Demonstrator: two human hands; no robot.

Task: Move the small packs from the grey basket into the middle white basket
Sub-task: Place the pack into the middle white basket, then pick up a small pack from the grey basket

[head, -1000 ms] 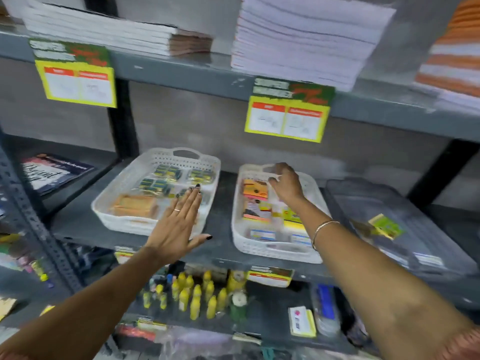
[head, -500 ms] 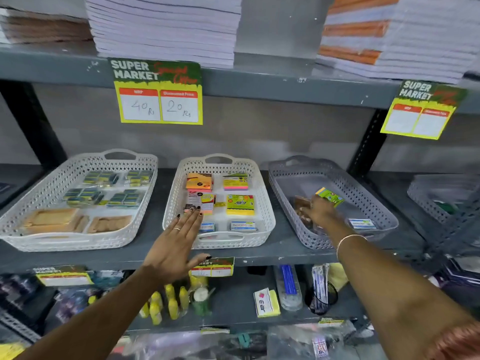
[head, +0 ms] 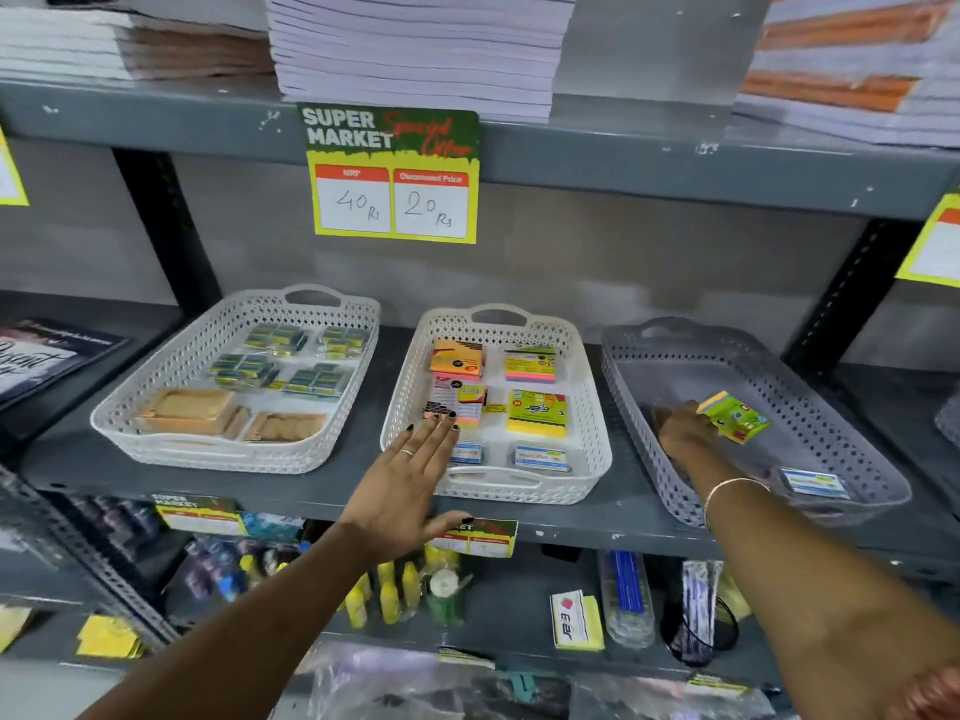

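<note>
The grey basket (head: 841,407) stands on the shelf at the right. Inside it my right hand (head: 683,433) is shut on a small green and yellow pack (head: 735,417), held tilted above the basket floor. A clear pack with a blue and white label (head: 814,483) lies flat near the grey basket's front corner. The middle white basket (head: 589,407) holds several small colourful packs in rows. My left hand (head: 410,475) hovers open, fingers spread, over that basket's front left rim, holding nothing.
A left white basket (head: 156,402) holds green packs and tan items. Price tags (head: 392,176) hang from the shelf above, which carries stacked notebooks (head: 415,49). Black uprights (head: 831,309) flank the bay. The lower shelf holds yellow bottles (head: 395,595) and stationery.
My right hand went from the middle white basket to the grey basket and closed on the green and yellow pack, now lifted slightly. The view swung right. My left hand stayed open.
</note>
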